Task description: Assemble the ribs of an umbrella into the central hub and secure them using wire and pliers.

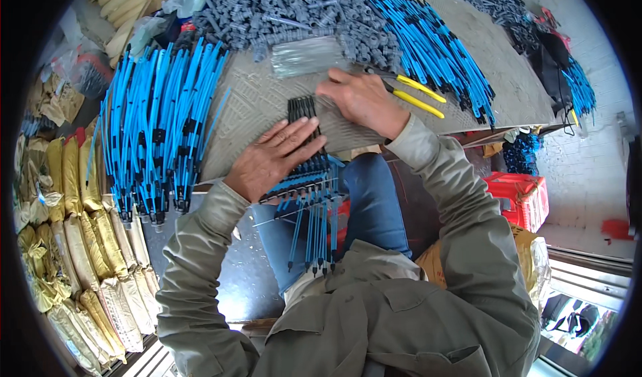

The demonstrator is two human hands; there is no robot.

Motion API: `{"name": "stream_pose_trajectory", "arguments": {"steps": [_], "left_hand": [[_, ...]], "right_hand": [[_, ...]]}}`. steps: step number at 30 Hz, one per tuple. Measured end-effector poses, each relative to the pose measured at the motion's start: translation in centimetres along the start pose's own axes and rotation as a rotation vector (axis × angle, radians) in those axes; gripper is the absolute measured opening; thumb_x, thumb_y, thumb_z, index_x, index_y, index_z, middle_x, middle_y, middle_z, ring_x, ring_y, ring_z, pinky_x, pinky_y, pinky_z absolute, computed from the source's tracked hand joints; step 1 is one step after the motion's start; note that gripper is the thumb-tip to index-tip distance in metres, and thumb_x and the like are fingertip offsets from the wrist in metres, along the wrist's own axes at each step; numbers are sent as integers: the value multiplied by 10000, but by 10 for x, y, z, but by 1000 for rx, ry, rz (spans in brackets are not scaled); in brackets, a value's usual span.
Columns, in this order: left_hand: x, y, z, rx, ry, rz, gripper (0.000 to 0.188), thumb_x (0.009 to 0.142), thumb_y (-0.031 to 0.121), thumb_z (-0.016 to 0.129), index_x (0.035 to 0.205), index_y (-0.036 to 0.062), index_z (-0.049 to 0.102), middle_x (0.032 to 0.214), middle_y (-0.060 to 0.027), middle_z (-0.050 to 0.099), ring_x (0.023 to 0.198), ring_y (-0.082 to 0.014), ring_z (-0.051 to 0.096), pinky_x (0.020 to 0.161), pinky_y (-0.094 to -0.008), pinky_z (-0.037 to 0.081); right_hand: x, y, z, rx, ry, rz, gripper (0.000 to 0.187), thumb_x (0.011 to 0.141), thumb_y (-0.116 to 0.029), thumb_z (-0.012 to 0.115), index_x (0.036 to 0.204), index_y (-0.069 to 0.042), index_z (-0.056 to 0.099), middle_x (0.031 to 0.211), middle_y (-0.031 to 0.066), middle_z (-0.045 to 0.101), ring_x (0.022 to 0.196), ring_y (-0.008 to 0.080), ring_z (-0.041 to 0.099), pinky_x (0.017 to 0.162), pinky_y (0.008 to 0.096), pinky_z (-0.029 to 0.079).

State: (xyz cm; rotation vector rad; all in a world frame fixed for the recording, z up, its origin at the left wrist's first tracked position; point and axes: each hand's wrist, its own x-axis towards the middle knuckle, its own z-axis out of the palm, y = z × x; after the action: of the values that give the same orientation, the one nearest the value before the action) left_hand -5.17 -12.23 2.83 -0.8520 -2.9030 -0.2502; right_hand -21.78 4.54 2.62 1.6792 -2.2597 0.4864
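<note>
My left hand (275, 156) lies palm down with fingers stretched out, resting on a row of black-ended blue rods (313, 226). The black ends (301, 107) lie side by side on the table edge, and the blue parts hang down over my lap. To the right, my right hand (358, 101) is closed, thumb side toward the middle; what its fingers hold, if anything, is hidden. Beside it lie pliers with yellow handles (421, 97), their head partly covered by the hand. Just beyond is a flat stack of thin clear strips (307, 57).
Grey plastic fittings (294, 13) are heaped at the back of the table (247, 103). Bundles of blue rods lie on the left (157, 116) and right (435, 49). Stacked yellowish packages (100, 243) stand at the left; a red crate (518, 200) sits below right.
</note>
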Motion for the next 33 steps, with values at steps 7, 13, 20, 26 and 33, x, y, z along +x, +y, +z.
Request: {"name": "stream_pose_trajectory", "arguments": {"steps": [7, 13, 20, 26, 33], "left_hand": [[-1, -4, 6, 50, -32, 4, 811, 671, 220, 640, 1387, 119, 271, 1448, -117, 234, 1338, -236, 242, 1105, -376, 167], [-1, -5, 14, 94, -13, 37, 1053, 514, 286, 765, 1399, 115, 222, 1454, -133, 204, 1345, -252, 217, 1108, -381, 163], [-5, -8, 12, 74, -5, 35, 1014, 556, 316, 762, 1393, 103, 230, 1453, -133, 205, 1343, -260, 218, 1103, -385, 176], [-3, -3, 17, 9, 13, 44, 911, 641, 486, 672, 1365, 82, 295, 1433, -118, 266, 1330, -270, 244, 1091, -403, 196], [3, 2, 18, -101, 196, 3, 885, 623, 610, 643, 1286, 68, 420, 1340, -128, 414, 1257, -313, 362, 1026, -437, 307]], "right_hand": [[1, -3, -3, -29, -90, 51, 193, 742, -54, 535, 897, -158, 582, 796, 67, 517, 645, 298, 585, 506, 402, 430], [2, 6, -2, 52, -45, 12, 160, 767, -77, 523, 897, -154, 575, 806, 64, 523, 653, 298, 582, 513, 402, 435], [10, -2, 11, 57, -90, -11, 142, 814, -90, 520, 941, -139, 561, 869, 74, 557, 721, 303, 590, 550, 393, 452], [5, -9, -1, 293, 62, 28, 176, 847, -82, 518, 1021, -95, 537, 903, 110, 581, 758, 272, 609, 613, 327, 476], [-32, -98, -144, 681, -68, -217, 248, 746, -177, 661, 936, -63, 551, 796, 63, 550, 687, 187, 578, 586, 285, 475]]}}
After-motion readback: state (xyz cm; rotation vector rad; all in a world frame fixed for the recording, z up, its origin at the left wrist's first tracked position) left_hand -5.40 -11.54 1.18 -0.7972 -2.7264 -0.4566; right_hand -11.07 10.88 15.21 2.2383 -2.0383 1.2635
